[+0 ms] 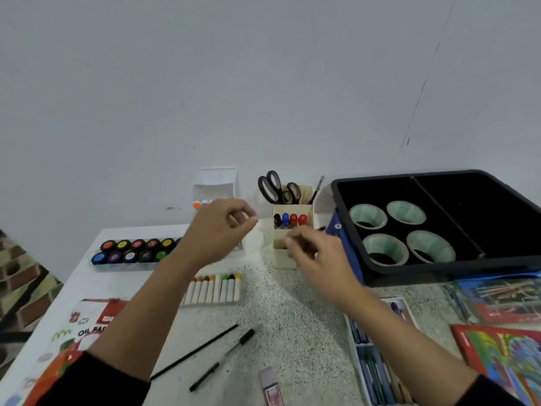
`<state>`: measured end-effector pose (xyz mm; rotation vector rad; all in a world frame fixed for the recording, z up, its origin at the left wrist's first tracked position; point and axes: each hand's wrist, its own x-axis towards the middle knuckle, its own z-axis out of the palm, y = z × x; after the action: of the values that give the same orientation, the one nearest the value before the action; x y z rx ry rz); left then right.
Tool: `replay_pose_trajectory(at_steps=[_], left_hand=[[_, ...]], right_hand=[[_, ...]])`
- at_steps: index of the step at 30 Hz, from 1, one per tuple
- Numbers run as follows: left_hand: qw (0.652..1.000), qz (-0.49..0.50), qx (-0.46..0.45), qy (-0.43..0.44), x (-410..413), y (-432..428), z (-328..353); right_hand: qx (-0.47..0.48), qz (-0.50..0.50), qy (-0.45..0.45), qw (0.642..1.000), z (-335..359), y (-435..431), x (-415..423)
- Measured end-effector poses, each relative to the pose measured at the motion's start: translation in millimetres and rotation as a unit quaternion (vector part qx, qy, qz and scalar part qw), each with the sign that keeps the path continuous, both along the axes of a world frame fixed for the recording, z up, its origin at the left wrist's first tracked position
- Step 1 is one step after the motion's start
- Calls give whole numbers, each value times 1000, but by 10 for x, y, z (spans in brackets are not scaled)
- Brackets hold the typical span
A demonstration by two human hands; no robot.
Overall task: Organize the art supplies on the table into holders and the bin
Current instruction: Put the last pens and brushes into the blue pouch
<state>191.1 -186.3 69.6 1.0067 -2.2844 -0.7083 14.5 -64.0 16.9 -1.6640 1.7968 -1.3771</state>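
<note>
A cream holder [281, 238] stands mid-table with black, blue and red markers [289, 219] in front and scissors [276, 187] and a brush [317, 187] behind. My right hand [319, 259] hovers at its front right corner, fingers curled round a dark marker [322, 228], blurred. My left hand [216, 230] hangs in the air left of the holder, fingers loosely curled, nothing in it. A black bin [497, 218] at the right holds several tape rolls [386, 249]. Loose on the table: two black pens [225, 357], a thin black stick [193, 353], an eraser [270, 386].
A tray of paint pots [131, 251] and a row of oil pastels [218, 288] lie left of centre, with the pastel box [87, 326] nearer. A pencil box [369, 361] and red booklets [503, 353] sit at the right. A white box [216, 183] leans on the wall.
</note>
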Motion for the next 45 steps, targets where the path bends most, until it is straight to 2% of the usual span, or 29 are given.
replay_pose_trajectory(at_steps=[4,7,11,16,19,22,25,27,29,32,36,40,42,45], left_hand=[[999,10,24,-37,611,133,-430],[997,31,12,-64,990,131,-845],[992,39,1,-118,1257,42,-1191],[976,33,6,-214,1311,-16,-1285],[974,32,1,-225,1287,-30,-1282],[974,22,13,-226,1263,-67,-1243],[987,-3,45,-154,1156,-106,-1099],[990,-11,88,-109,1032,-138,-970],[991,-14,117,-67,878,-173,-838],[994,-35,100,-33,606,-171,-701],[994,-81,47,-51,198,-73,-682],[991,-97,-19,-85,-89,-49,-848],[989,-98,-36,-100,-180,-55,-932],[989,-94,-65,-96,-285,-48,-1013]], right_hand=[[88,158,147,973,-296,19,469],[106,221,204,948,-580,-42,768],[92,256,269,924,-837,-158,1050],[86,253,351,897,-887,-279,1254],[105,243,383,885,-826,-266,1217],[156,219,339,902,-690,-177,1006],[223,175,275,919,-519,-86,633],[232,136,220,938,-417,-17,355],[198,95,169,961,-305,66,118],[128,45,128,982,-104,145,-137],[69,-22,21,997,162,15,-368],[9,-52,-99,994,369,-313,-484],[-8,-81,-102,991,428,-493,-526],[-37,-130,-42,990,405,-736,-597]])
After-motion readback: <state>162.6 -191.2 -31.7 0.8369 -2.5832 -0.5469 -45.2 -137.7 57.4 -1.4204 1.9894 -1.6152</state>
